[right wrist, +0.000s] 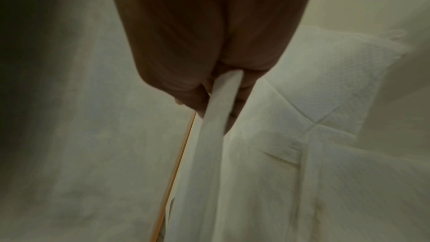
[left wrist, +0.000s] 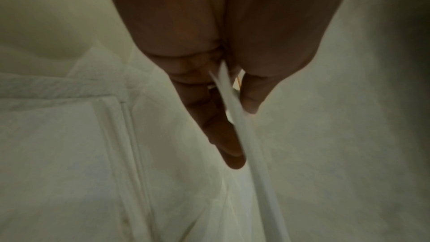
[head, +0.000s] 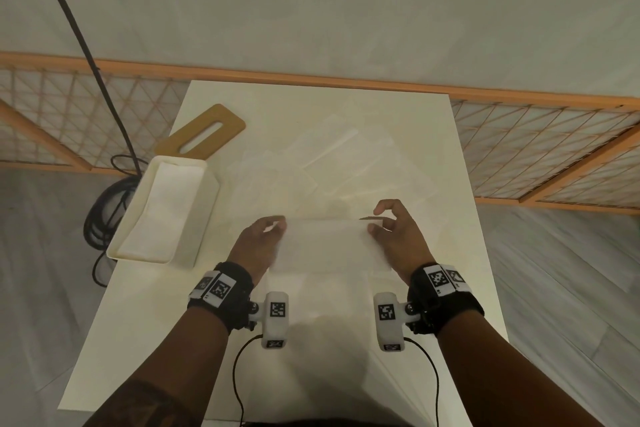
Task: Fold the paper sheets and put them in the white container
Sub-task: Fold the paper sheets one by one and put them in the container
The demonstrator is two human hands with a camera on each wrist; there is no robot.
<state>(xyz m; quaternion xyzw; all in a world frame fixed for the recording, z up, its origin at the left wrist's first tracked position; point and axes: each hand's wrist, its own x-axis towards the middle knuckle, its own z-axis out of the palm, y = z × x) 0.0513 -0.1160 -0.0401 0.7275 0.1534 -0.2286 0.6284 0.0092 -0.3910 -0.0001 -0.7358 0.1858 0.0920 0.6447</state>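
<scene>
Paper sheet (head: 327, 243): white, held just above the table (head: 363, 340) near its centre, stretched between both hands.
Left hand (head: 258, 239): at the sheet's 9 o'clock edge, thumb and fingers (left wrist: 216, 126) pinching that edge (left wrist: 235, 109).
Right hand (head: 398, 236): at the 3 o'clock edge, thumb and fingers pinching the paper (right wrist: 218, 104), index finger raised and curled.
Loose sheets (head: 332, 166): spread flat at 12 o'clock of the held one.
White container (head: 204, 215): at 9 o'clock, beside the left hand, folded paper (head: 166, 211) inside.
Brown lid (head: 202, 130): at 11 o'clock, behind the container.
</scene>
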